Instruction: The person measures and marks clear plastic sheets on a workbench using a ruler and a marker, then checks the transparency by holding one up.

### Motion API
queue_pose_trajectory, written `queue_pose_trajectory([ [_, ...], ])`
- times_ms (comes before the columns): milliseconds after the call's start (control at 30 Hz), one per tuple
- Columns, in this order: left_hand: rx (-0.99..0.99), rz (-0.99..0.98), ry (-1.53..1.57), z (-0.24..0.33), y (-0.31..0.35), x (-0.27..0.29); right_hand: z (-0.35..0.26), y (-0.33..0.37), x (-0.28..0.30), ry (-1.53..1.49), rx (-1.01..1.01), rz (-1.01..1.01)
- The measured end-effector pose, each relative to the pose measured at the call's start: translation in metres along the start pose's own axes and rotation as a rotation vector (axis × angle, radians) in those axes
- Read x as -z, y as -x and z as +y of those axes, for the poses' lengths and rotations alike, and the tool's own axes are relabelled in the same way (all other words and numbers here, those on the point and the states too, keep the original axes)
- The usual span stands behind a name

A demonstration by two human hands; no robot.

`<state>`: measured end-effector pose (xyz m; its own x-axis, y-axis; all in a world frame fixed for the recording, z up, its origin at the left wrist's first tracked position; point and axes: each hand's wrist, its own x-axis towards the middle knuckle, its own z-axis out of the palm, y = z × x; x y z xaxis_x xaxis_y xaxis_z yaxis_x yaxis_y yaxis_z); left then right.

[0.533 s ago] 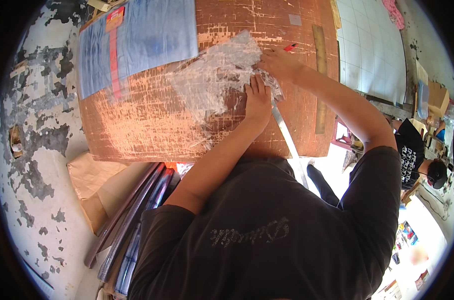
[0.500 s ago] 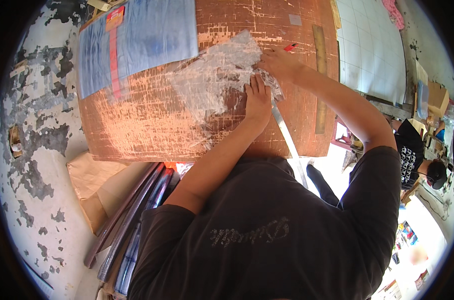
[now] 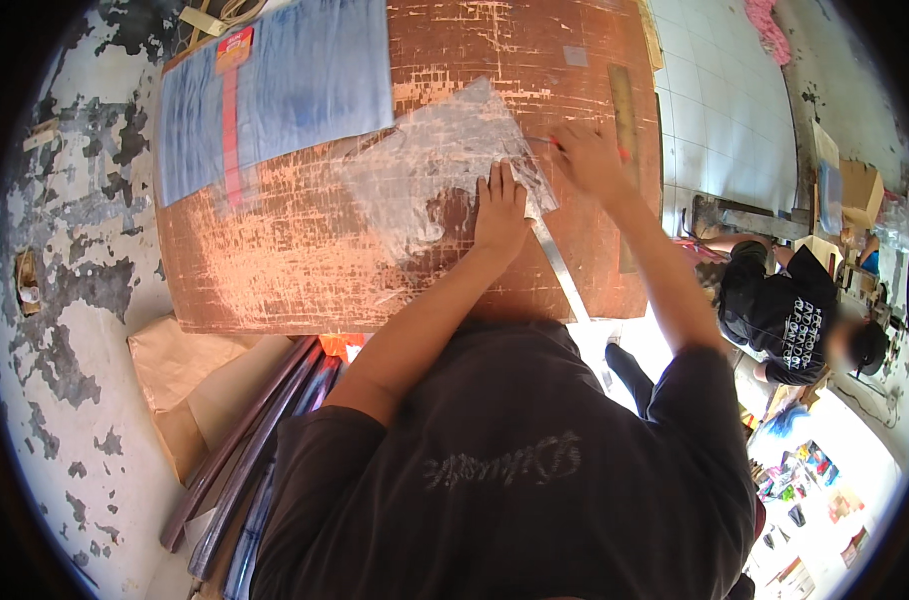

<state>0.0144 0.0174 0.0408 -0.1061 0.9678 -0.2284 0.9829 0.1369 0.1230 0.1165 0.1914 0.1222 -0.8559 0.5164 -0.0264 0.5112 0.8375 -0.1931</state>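
Tabletop (image 3: 315, 270) of reddish-brown board, heavily scratched and worn pale in places, seen from above, with both your bare hands over its right half. Near its middle lies a clear plastic sheet (image 3: 425, 150), wrinkled and shiny with reflections. Your left hand (image 3: 502, 212) rests palm down on the sheet's right part, fingers extended and slightly spread. A straight metal strip (image 3: 560, 270) runs from beside that hand toward you, past the near edge of the board; where its far end lies is hard to tell under the hand and the plastic. Your right hand (image 3: 589, 165), a little blurred, is just beyond the sheet's right edge, fingers curled and pinching a slim red tool (image 3: 555, 142), its red showing on both sides of the hand. Right of that, a long yellowish ruler (image 3: 626, 220) lies along the board's right side. At the far left, a blue sheet (image 3: 305, 95) carries a red strip (image 3: 231, 130) topped by a red and yellow label. Below the board, to your left, long shiny rolls (image 3: 240, 455) lean beside brown paper (image 3: 190, 360). At far right, another person (image 3: 790, 310) in black bends forward.
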Motion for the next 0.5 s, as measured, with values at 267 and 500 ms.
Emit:
queue_pose_trajectory([
  [267, -0.063, 0.208, 0.275, -0.013, 0.029, -0.019, -0.073, 0.207, -0.077, -0.199, -0.612, -0.044],
  [500, -0.101, 0.312, 0.553, -0.097, 0.068, -0.004, -0.113, 0.236, -0.096, -0.334, -0.663, 0.188],
])
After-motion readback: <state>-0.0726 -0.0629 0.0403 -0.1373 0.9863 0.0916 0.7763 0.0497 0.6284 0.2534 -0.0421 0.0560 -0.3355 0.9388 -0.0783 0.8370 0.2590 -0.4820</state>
